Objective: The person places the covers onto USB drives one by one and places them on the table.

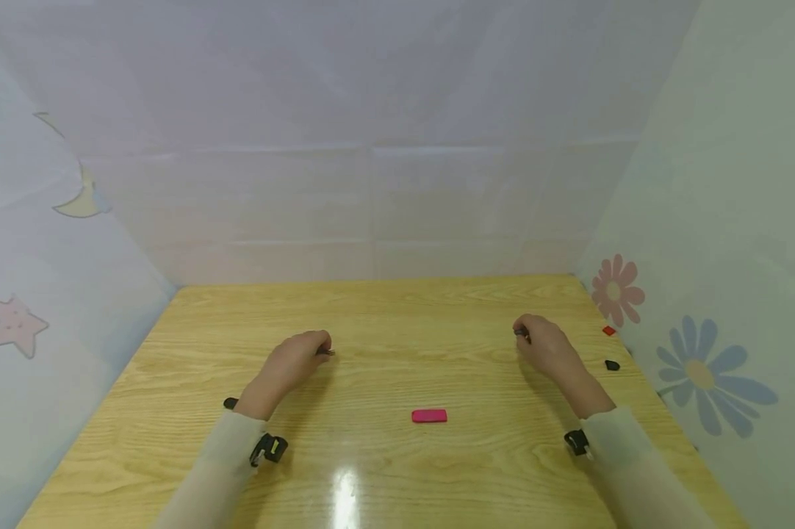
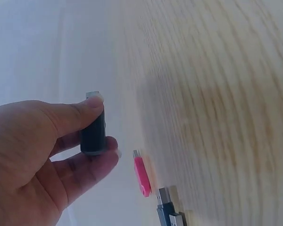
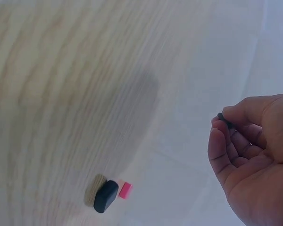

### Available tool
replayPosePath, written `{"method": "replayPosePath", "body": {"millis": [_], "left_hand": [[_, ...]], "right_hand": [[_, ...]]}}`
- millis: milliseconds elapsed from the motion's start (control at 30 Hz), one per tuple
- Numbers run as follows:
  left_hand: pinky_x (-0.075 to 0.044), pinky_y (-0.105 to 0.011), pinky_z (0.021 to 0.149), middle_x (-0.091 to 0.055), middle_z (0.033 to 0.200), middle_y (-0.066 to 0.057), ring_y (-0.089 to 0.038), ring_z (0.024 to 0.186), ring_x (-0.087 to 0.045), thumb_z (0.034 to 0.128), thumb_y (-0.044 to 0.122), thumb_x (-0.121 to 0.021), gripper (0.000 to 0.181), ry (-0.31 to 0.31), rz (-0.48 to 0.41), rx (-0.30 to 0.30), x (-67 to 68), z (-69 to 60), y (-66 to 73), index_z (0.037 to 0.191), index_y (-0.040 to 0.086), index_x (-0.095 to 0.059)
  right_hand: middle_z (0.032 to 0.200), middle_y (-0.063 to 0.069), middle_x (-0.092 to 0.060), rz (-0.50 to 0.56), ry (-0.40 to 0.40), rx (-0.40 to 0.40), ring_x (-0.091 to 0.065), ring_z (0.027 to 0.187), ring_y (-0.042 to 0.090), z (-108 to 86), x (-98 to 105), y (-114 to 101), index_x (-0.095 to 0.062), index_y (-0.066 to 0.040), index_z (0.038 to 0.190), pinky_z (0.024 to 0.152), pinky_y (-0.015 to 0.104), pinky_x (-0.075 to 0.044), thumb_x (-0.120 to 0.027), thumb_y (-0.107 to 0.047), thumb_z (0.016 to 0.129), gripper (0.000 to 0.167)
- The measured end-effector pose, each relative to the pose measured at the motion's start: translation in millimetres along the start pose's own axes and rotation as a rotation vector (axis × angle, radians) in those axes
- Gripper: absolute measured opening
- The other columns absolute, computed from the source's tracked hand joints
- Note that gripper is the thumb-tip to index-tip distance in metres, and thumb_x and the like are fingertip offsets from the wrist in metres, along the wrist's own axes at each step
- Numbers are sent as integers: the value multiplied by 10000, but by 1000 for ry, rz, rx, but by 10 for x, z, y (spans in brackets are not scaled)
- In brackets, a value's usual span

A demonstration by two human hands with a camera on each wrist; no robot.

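My left hand (image 1: 297,358) is raised over the left part of the table. In the left wrist view, its thumb and fingers (image 2: 66,120) pinch a black USB stick (image 2: 93,134), whose metal plug shows beyond the thumb. My right hand (image 1: 547,351), over the right part, grips a small dark object (image 1: 521,333) between thumb and fingertips. The right wrist view shows only a dark bit of that object (image 3: 225,120) beside the right hand (image 3: 257,146); the fingers hide most of it. The hands are far apart.
A pink piece (image 1: 429,416) lies at the table's centre front. To the right lie a black cap (image 1: 612,365) and a red cap (image 1: 609,330). A pink USB stick (image 2: 142,175) and black USB sticks (image 2: 165,211) lie on the left side. Patterned sheets surround the table.
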State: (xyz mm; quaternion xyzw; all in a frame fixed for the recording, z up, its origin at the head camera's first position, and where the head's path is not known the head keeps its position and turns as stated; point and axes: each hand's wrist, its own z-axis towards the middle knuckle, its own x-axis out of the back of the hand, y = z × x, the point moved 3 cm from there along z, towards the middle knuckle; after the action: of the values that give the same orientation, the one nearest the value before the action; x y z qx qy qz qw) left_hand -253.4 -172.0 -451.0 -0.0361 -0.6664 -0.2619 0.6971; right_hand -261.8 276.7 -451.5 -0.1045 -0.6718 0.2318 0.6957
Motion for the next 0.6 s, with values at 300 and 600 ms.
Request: {"method": "replayPosePath", "body": {"millis": [300, 600], "left_hand": [[-535, -325, 724, -674, 925, 13, -126, 826, -611, 939, 115, -732, 112, -3, -54, -39, -41, 22, 65, 1021, 103, -656], [-552, -340, 782, -694, 992, -6, -128, 880, -641, 952, 92, -715, 117, -50, -82, -60, -114, 29, 285, 1058, 98, -669]], "right_hand": [[1063, 174, -660, 14, 37, 45, -639, 939, 313, -14, -50, -63, -638, 42, 1149, 781, 474, -546, -587, -37, 993, 183], [1032, 129, -705, 62, 34, 64, -671, 943, 306, -80, -112, -158, -658, 8, 1123, 814, 501, -553, -641, -39, 974, 158]]}}
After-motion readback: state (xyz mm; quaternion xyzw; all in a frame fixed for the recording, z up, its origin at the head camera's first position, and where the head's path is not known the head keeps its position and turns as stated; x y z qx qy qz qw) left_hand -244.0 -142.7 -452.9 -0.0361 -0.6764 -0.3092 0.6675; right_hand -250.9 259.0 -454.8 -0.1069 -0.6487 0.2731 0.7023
